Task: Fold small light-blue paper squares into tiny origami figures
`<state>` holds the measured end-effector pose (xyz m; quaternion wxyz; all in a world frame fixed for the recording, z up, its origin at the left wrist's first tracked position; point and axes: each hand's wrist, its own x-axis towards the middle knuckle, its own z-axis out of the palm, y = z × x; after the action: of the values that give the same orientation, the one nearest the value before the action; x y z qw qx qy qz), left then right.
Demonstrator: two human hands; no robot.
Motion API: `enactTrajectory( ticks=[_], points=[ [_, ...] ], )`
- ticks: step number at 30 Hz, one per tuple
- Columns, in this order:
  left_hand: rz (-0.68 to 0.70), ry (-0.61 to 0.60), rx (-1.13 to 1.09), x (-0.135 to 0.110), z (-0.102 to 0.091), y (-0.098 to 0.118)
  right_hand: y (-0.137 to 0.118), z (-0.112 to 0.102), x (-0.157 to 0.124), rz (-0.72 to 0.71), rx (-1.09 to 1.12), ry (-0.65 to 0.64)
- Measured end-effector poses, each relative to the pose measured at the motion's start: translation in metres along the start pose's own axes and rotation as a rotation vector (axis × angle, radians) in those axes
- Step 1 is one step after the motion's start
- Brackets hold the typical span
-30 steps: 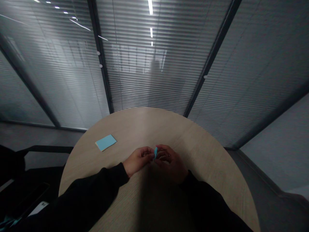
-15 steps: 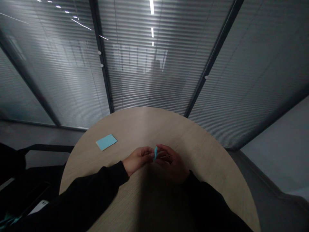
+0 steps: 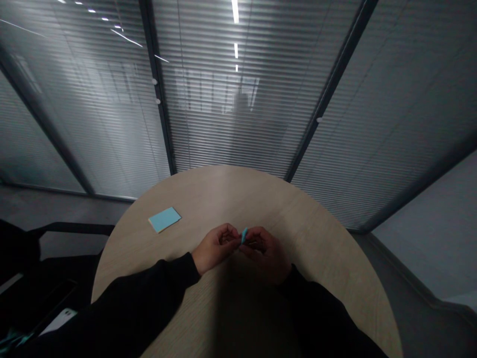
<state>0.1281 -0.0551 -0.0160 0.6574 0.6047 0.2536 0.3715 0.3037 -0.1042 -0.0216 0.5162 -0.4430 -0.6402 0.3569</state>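
Over the middle of a round wooden table [image 3: 320, 238], my left hand [image 3: 215, 247] and my right hand [image 3: 266, 251] meet fingertip to fingertip. Both pinch a small folded piece of light blue paper [image 3: 244, 234], which stands on edge between them. Most of the paper is hidden by my fingers. Black sleeves cover both my forearms. A pad of the same blue paper [image 3: 164, 219] lies flat on the table to the left, well apart from my hands.
Glass walls with closed blinds and dark frames stand just behind the table's far edge. A dark chair [image 3: 55, 238] is at the table's left side. A white object [image 3: 59, 319] lies low at the left.
My hands have curled tighter around the small blue paper and it has tilted slightly. The pad has not moved.
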Motion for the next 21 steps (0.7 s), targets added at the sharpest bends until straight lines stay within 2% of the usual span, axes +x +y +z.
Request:
enactTrajectory(
  ticks=[8,21],
  points=[
    [0.023,0.043,0.12,-0.0003,-0.0027,-0.0015,-0.0089,0.0005,0.0021,0.024,-0.087,0.021],
    [-0.007,0.043,0.082,0.0027,-0.008,-0.0089,-0.0071,0.004,-0.0003,0.014,-0.085,0.04]
  ],
)
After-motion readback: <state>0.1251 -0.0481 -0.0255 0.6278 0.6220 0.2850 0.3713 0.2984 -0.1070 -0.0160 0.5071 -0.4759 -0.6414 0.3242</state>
